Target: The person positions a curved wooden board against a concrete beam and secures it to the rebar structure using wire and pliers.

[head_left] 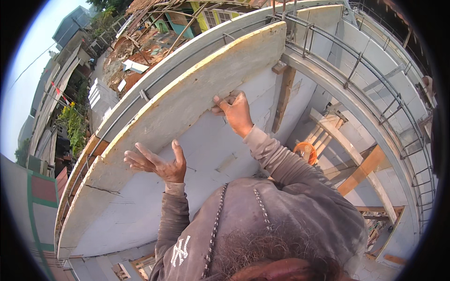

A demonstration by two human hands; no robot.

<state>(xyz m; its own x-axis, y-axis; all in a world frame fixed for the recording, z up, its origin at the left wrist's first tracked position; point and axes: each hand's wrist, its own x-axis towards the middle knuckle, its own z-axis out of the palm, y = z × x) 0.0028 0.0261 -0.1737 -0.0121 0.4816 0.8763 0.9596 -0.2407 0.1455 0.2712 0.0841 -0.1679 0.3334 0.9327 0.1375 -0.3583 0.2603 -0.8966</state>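
A long pale board (pixel 234 64) with a rough yellowish edge stands along the top of a white block wall (pixel 201 161). My left hand (pixel 159 162) is raised in front of the board's lower part, palm up, fingers spread and thumb apart, holding nothing visible. Farther right, my right hand (pixel 234 111) is closed with its fingers curled against the board's face near its lower edge. Whatever is between those fingers, if anything, is too small or hidden to make out. Both sleeves are dusty and grey-brown.
Steel reinforcing bars (pixel 361 58) curve along the wall tops on the right. Below them are wooden beams (pixel 358 173) and an orange bucket (pixel 305 152). A wooden post (pixel 284 100) stands against the wall. Beyond the wall lie rubble (pixel 140 49) and houses.
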